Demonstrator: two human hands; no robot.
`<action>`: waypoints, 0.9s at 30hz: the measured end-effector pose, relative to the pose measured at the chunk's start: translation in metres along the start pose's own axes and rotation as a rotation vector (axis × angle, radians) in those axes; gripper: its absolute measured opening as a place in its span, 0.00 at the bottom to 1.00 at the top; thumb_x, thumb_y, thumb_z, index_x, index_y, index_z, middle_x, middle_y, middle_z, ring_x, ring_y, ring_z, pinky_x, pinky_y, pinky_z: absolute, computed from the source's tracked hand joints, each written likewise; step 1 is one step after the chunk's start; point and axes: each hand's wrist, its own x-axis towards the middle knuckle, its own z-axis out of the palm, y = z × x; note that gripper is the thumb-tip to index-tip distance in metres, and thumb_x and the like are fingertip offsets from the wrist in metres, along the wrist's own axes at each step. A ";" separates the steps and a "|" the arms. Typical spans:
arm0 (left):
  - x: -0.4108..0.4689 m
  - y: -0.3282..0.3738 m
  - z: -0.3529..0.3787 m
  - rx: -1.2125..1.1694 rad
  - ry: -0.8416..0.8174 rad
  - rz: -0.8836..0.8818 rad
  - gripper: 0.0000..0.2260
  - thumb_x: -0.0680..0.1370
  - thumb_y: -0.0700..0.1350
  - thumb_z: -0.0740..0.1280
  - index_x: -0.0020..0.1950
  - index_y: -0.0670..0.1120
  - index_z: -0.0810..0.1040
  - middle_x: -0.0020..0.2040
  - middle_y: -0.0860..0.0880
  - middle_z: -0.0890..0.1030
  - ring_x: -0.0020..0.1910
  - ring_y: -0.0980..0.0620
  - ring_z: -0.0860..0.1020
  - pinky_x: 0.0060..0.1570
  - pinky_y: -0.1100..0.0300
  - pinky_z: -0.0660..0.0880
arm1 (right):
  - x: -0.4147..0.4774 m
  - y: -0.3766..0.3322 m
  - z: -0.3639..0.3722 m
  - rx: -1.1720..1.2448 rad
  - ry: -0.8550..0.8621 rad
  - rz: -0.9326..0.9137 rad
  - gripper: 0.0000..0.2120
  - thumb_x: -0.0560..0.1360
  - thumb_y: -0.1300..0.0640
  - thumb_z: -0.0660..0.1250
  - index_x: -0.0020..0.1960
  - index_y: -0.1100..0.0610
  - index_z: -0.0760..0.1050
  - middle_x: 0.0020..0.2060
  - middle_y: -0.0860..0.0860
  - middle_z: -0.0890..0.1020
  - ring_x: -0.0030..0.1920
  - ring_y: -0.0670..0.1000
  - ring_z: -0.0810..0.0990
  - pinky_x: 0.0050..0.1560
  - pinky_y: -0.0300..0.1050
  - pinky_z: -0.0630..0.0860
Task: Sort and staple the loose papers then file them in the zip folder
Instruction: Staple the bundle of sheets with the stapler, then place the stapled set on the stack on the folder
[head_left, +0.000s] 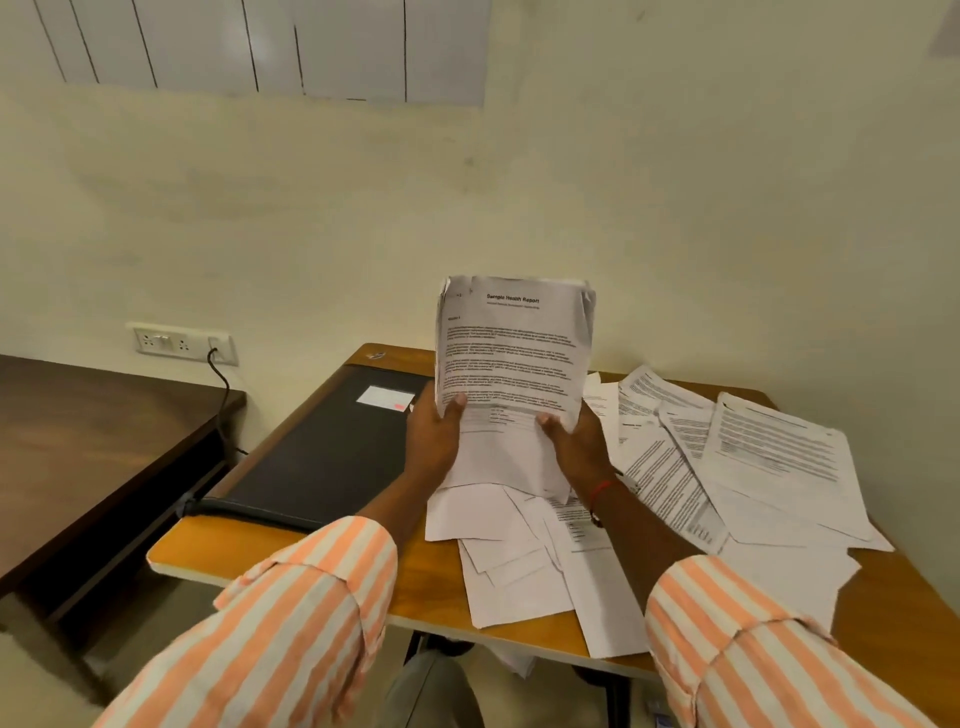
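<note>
We hold a stack (511, 358) upright above the table (405, 582). Our left hand (434, 441) grips its lower left edge and our right hand (576, 447) its lower right, with both thumbs on the front sheet. Held on end by both lower corners, the sheets can be squared up, we judge, and the top page faces us for reading, which suits sorting. Its heading reads "Sample Health Report"; the body text below is too blurred to read. The other papers (753, 457) lie fanned and overlapping on the right half of the table. Some are printed side up, some blank, and a few hang over the near edge, all within easy reach of the right hand. The folder (322, 447), black and seemingly closed, lies flat at the left, near the stack but apart from most of the loose sheets, likely set there ready for filing. Its white label (385, 398) bears a red mark but no writing we can read
</note>
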 end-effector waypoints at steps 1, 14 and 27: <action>0.002 0.002 0.000 0.012 0.003 0.008 0.13 0.82 0.50 0.66 0.66 0.53 0.72 0.55 0.56 0.81 0.51 0.53 0.83 0.38 0.66 0.81 | 0.002 -0.002 0.002 -0.008 0.011 -0.012 0.19 0.78 0.61 0.70 0.68 0.55 0.74 0.59 0.50 0.82 0.61 0.52 0.80 0.63 0.51 0.77; 0.052 -0.017 -0.114 0.693 0.094 -0.131 0.14 0.83 0.49 0.64 0.67 0.47 0.75 0.60 0.47 0.82 0.56 0.44 0.81 0.56 0.49 0.78 | 0.023 0.011 0.104 -0.176 -0.180 0.327 0.14 0.79 0.56 0.65 0.62 0.60 0.79 0.56 0.57 0.84 0.55 0.59 0.82 0.55 0.52 0.80; 0.075 -0.045 -0.198 0.941 0.192 -0.268 0.09 0.81 0.49 0.65 0.61 0.52 0.78 0.54 0.48 0.82 0.53 0.44 0.81 0.53 0.49 0.79 | 0.006 0.022 0.178 -0.399 -0.264 0.341 0.07 0.73 0.59 0.76 0.46 0.58 0.79 0.46 0.54 0.85 0.29 0.48 0.83 0.28 0.36 0.78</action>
